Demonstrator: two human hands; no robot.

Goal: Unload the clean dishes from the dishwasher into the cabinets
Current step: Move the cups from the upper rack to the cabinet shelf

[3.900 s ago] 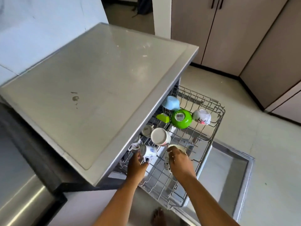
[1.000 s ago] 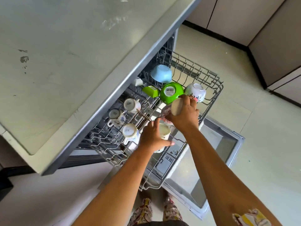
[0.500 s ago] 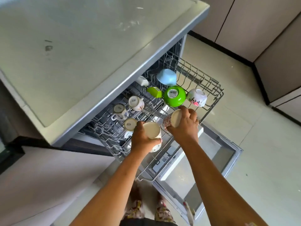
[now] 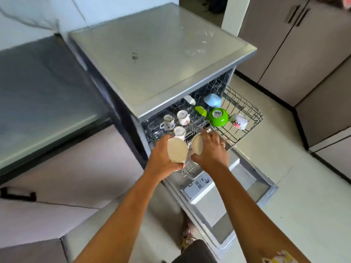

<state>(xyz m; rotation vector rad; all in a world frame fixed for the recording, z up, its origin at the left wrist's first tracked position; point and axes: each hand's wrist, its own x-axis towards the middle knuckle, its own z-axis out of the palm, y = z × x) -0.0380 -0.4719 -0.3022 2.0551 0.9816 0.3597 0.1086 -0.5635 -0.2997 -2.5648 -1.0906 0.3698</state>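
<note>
Over the rack [image 4: 247, 106] front, the left hand [image 4: 159, 158] grips one cup [image 4: 177, 151] and the right hand [image 4: 213, 150] grips a second cup [image 4: 197, 145], both lifted clear since a moment ago. Cabinets [image 4: 275, 44] come next; small cups [image 4: 183, 117] and bowls [image 4: 218, 117] stay racked.

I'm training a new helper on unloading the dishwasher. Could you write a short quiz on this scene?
1. True or false: the left hand grips a cream cup, and the right hand grips a second cup.
2. The upturned bowl with a label on its base is: A) red B) green C) black.
3. How many small mugs sit unheld in the rack?
Key: 1 true; 2 B; 3 three.
</note>
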